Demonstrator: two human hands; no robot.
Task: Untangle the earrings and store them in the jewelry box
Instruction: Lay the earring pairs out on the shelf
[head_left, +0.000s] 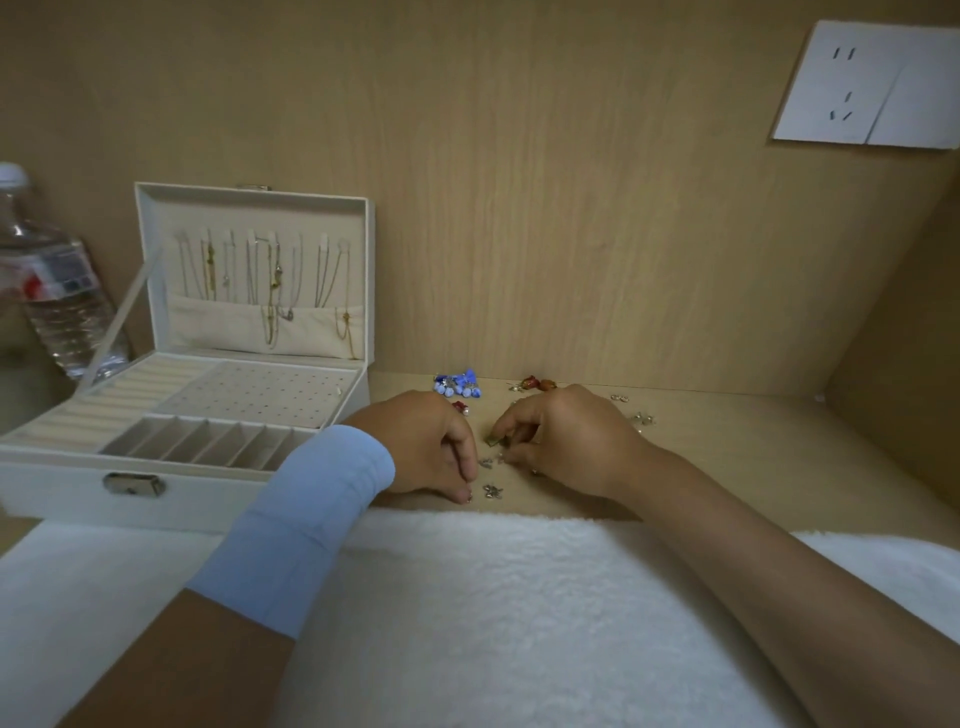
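A white jewelry box (67, 470) stands open at the left, with a perforated earring panel (254, 392) and several empty compartments (208, 441). Small silver earrings (491, 491) lie on the wooden desk between my hands. My right hand (566, 441) pinches a small dark-gold earring (493, 441) at its fingertips. My left hand (426, 447), wearing a light blue wrist sleeve, rests on the desk with curled fingers touching the surface beside the silver pieces. Blue earrings (457, 384) and red ones (537, 384) lie further back.
Necklaces (270, 280) hang inside the box lid. A plastic water bottle (52, 291) stands behind the box at far left. More small silver pieces (641, 418) lie right of my right hand. A white fluffy cloth (493, 597) covers the near edge. A wall socket (867, 83) is upper right.
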